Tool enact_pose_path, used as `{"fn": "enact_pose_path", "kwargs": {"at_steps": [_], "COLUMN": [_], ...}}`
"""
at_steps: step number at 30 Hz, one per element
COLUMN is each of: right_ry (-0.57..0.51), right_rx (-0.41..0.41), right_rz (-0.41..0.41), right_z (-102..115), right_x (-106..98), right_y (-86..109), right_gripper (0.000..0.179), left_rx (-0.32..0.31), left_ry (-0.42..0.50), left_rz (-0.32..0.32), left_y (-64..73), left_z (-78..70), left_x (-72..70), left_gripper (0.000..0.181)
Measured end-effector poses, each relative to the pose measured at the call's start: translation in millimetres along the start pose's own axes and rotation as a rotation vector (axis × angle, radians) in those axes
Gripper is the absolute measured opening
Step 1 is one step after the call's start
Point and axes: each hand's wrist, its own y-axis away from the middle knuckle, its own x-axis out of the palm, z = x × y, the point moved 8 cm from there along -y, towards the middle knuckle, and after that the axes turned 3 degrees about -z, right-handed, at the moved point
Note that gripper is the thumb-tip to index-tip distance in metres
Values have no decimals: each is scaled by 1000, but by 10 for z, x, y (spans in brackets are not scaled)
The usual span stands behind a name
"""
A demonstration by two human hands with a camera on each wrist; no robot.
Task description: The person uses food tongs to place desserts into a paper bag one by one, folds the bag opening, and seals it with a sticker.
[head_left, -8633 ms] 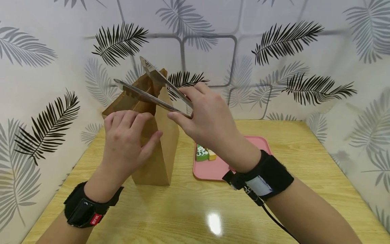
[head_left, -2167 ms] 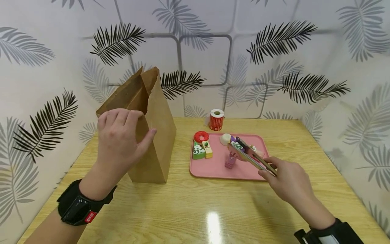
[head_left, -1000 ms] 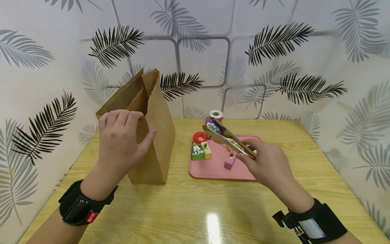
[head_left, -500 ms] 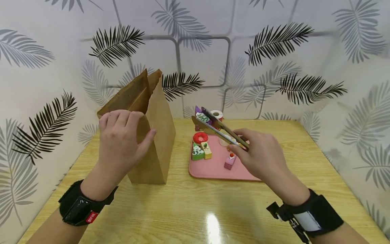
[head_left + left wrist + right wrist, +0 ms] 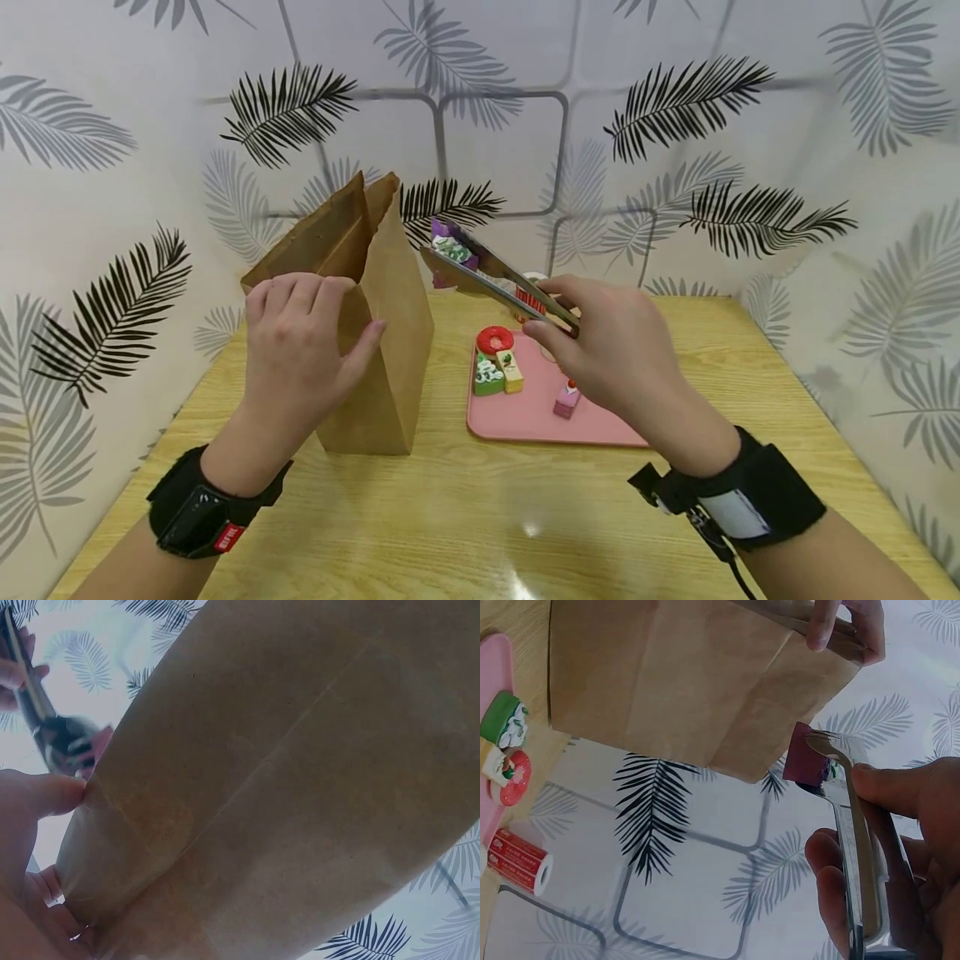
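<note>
Purple toy cake slice [image 5: 452, 248] has moved leftward, up near the paper bag [image 5: 401, 333], not yet inside. Right hand [image 5: 618, 346] grip: holding tongs [image 5: 486, 286], narrowed on slice. Left hand [image 5: 303, 329] holds bag rim. Remaining on tray [image 5: 517, 423]: red doughnut [image 5: 495, 340], green cake [image 5: 489, 382], yellow cake [image 5: 512, 375], pink cake [image 5: 566, 402].
</note>
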Motion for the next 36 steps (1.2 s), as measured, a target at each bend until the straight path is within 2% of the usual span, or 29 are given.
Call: {"fn": "enact_pose_path", "kwargs": {"at_steps": [4, 16, 25, 30, 36], "right_ry": [-18, -75, -120, -115, -111], "right_rx": [-47, -87, -122, -117, -120], "right_rz": [-21, -40, -80, -66, -53], "right_z": [153, 381, 659, 746, 819], "right_x": [-33, -7, 54, 107, 167], "right_y": [-73, -244, -426, -460, -493], "right_gripper": [39, 37, 39, 40, 40], "left_rx": [-3, -1, -1, 0, -2], "left_ry": [2, 11, 15, 27, 19], "left_rz": [3, -5, -20, -36, -18], "left_y": [1, -11, 0, 3, 21], "left_z": [4, -9, 9, 12, 21], "left_x": [-5, 12, 4, -17, 0], "left_gripper": [44, 42, 42, 42, 43]}}
